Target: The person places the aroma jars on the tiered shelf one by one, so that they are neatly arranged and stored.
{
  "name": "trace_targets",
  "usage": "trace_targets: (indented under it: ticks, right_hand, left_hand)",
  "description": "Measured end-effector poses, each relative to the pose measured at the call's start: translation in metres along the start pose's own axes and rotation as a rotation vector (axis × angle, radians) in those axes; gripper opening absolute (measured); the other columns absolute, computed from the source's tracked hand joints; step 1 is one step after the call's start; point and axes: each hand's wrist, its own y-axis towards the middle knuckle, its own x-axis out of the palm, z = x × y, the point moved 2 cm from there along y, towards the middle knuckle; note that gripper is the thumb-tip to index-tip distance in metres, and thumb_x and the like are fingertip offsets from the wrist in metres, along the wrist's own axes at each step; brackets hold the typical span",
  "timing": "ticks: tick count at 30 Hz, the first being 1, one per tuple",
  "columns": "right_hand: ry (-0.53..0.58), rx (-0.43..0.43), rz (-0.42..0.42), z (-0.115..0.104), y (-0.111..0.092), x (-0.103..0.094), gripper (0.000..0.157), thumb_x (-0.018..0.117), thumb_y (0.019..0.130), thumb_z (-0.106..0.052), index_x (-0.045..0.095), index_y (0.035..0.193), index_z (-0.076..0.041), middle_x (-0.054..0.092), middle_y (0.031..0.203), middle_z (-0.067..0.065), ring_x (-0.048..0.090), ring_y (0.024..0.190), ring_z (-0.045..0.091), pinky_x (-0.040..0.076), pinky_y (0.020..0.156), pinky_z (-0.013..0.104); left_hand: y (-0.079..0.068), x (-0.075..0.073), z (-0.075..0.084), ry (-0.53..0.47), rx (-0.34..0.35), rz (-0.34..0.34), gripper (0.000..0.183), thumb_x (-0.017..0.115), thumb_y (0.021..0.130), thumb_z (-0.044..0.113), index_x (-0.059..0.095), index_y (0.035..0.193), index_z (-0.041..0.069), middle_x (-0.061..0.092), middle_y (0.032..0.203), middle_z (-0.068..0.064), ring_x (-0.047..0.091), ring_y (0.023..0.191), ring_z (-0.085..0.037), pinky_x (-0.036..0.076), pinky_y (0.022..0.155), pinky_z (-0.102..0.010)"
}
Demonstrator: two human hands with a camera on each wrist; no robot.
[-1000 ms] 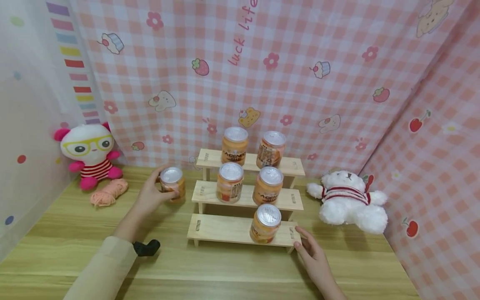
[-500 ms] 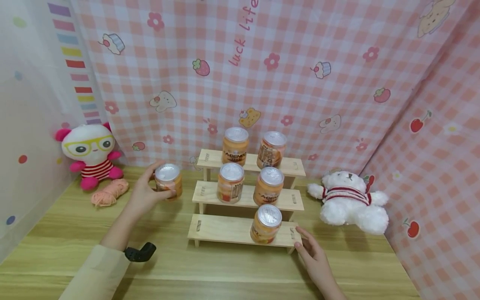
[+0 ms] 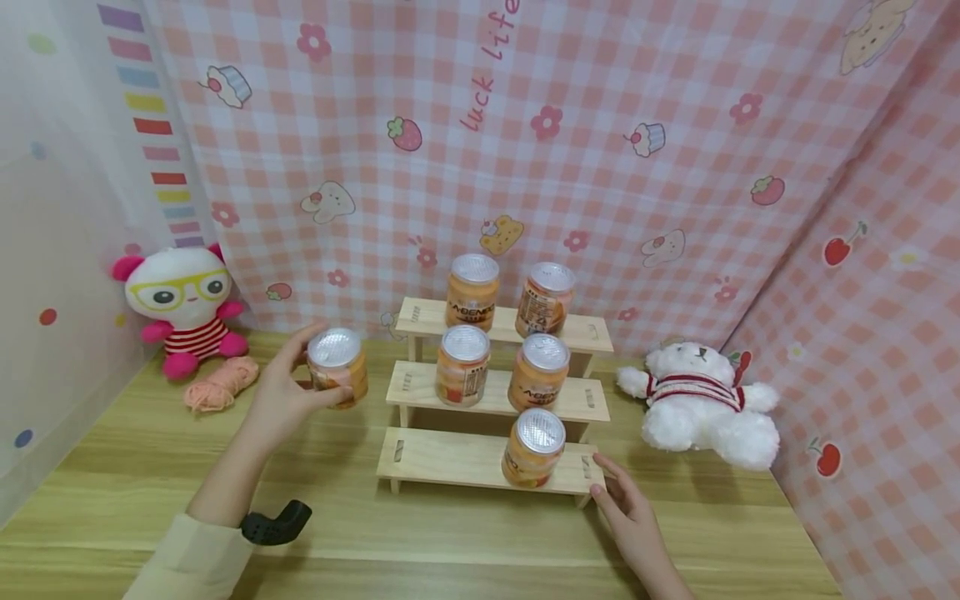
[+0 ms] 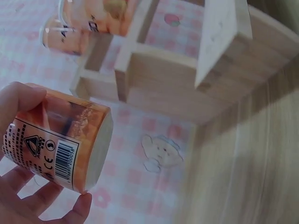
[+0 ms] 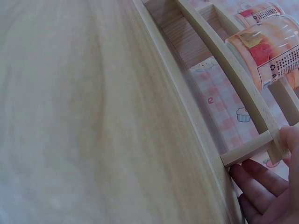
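Note:
My left hand [image 3: 288, 396] grips an orange-labelled can [image 3: 336, 367] with a silvery lid, thumb on its near side and fingers round the back. In the left wrist view, its barcode and pale base show, and the can is off the table. To its right stands a three-step wooden display stand [image 3: 450, 457]. Two cans stand on the top step, two on the middle, and one can [image 3: 534, 448] at the right of the bottom step. My right hand [image 3: 630, 512] holds the bottom step's right end between thumb and fingers, fingertips by the leg in the right wrist view.
A panda plush [image 3: 183, 304] and a skein of peach yarn [image 3: 221, 385] are at the left. A white bear plush [image 3: 701, 404] lies at the right. Behind the stand hangs a pink checked cloth [image 3: 360, 167]. The wood-grain table [image 3: 420, 542] extends in front.
My left hand has drawn the can slightly to the left and lifted it, and its forearm has shifted left and nearer. My right hand stays at the stand's end.

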Motion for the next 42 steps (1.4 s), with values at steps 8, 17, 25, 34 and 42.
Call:
trace_targets:
  ticks: [8, 17, 25, 34, 42]
  right_hand:
    - [-0.002, 0.013, -0.001, 0.001, -0.001, -0.001, 0.039, 0.056, 0.097, -0.01, 0.05, 0.135, -0.004, 0.056, 0.128, 0.021, 0.057, 0.103, 0.005, 0.045, 0.084, 0.016]
    - [-0.014, 0.052, -0.001, 0.002, 0.002, -0.001, 0.04, 0.058, 0.097, -0.014, 0.051, 0.136, -0.009, 0.06, 0.122, 0.018, 0.058, 0.103, 0.007, 0.045, 0.086, 0.018]
    - [0.008, 0.016, -0.002, 0.0, 0.001, 0.0, 0.04, 0.057, 0.097, -0.01, 0.051, 0.135, -0.005, 0.062, 0.118, 0.021, 0.059, 0.102, 0.006, 0.045, 0.085, 0.016]
    - [0.013, -0.002, 0.003, 0.001, 0.001, 0.0, 0.04, 0.057, 0.096, -0.007, 0.052, 0.135, -0.005, 0.062, 0.119, 0.021, 0.059, 0.102, 0.007, 0.045, 0.084, 0.016]
    - [-0.004, 0.007, -0.004, 0.001, 0.001, -0.001, 0.04, 0.057, 0.097, -0.009, 0.051, 0.136, -0.005, 0.062, 0.117, 0.02, 0.059, 0.102, 0.007, 0.046, 0.084, 0.018]
  left_hand:
    - [-0.011, 0.012, 0.025, -0.067, -0.019, -0.025, 0.086, 0.086, 0.069, 0.006, 0.042, 0.143, 0.011, 0.05, 0.128, -0.016, 0.046, 0.112, -0.026, 0.046, 0.08, -0.039]
    - [-0.022, 0.035, 0.04, -0.107, 0.033, -0.066, 0.085, 0.087, 0.066, 0.005, 0.046, 0.14, 0.013, 0.055, 0.119, -0.01, 0.048, 0.104, -0.021, 0.047, 0.081, -0.04]
    - [-0.032, 0.059, 0.047, -0.146, 0.058, -0.121, 0.083, 0.089, 0.064, 0.005, 0.049, 0.137, 0.018, 0.058, 0.117, -0.008, 0.051, 0.104, -0.025, 0.047, 0.081, -0.045]
    - [-0.042, 0.084, 0.051, -0.178, 0.043, -0.175, 0.082, 0.089, 0.064, 0.006, 0.05, 0.136, 0.015, 0.058, 0.116, -0.005, 0.051, 0.103, -0.023, 0.047, 0.08, -0.044]
    - [-0.046, 0.1, 0.048, -0.207, 0.013, -0.19, 0.084, 0.09, 0.062, 0.007, 0.051, 0.136, 0.02, 0.059, 0.115, -0.002, 0.052, 0.102, -0.021, 0.048, 0.081, -0.044]
